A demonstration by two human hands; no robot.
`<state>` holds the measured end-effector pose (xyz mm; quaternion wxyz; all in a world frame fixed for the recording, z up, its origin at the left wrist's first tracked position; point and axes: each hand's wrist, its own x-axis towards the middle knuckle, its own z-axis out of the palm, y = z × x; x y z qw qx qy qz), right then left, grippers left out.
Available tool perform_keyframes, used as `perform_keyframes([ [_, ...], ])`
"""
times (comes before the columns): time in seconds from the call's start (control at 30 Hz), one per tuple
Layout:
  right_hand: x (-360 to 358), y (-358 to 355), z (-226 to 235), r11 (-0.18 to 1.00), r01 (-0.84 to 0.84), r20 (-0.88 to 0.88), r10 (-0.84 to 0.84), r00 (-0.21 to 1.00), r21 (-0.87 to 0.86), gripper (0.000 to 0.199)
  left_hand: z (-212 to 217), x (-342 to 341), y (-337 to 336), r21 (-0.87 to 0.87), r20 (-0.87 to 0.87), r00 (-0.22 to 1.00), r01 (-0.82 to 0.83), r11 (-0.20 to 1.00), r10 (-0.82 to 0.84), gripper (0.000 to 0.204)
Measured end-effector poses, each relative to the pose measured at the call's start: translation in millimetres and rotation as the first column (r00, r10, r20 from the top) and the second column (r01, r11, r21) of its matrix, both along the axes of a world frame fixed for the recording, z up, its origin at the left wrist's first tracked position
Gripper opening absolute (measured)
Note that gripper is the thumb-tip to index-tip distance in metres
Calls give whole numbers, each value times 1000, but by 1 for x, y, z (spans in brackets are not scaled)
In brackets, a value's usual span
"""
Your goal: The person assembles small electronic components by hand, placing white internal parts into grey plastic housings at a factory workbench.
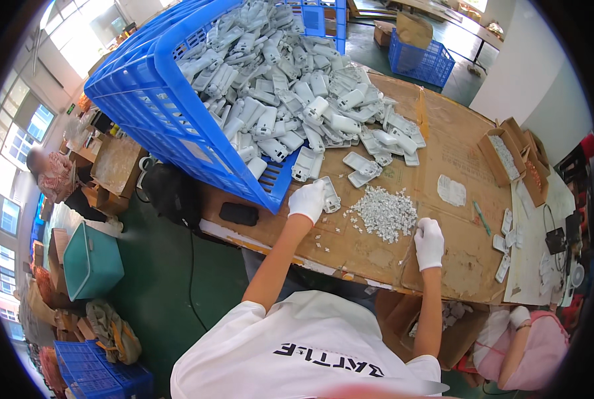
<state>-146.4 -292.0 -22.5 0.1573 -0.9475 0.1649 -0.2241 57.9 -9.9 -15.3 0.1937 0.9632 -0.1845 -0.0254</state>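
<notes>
My left hand [306, 201], in a white glove, grips a white plastic housing [332, 197] just above the cardboard-covered table. To its right lies a pile of small white plastic pieces [385, 213]. At the right edge of that pile is my right hand [429, 245], also gloved, with its fingers drawn together; whatever they may hold is too small to make out. Beyond both hands, a heap of white plastic housings [270, 86] spills out of a tipped blue crate [177, 113] onto the table. A few housings [362, 169] lie loose between the heap and the pile.
A black case [239, 213] lies left of my left hand. Rightward are a flat white stack [451, 191], a teal pen [482, 219], several housings [502, 243] and small cardboard boxes [503, 156]. A co-worker in pink [533, 349] sits at the near right.
</notes>
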Motion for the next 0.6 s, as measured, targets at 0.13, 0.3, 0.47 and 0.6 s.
perform_keyframes([
  [0.13,-20,-7,-5,992,101,-17,-100,995,81,12,6,6,0,72,147,988,27,997,-37,29],
  [0.3,-25,-12,-6,987,93,-95,-106,990,-130,12,11,27,5,195,384,844,322,926,-374,25],
  [0.47,-21,-15,-8,985,82,-117,-101,988,-155,11,28,33,10,-108,416,811,494,862,-413,8],
  [0.6,-24,-13,-6,973,59,-106,-85,991,-223,7,10,2,-12,-761,-72,961,121,638,-268,15],
])
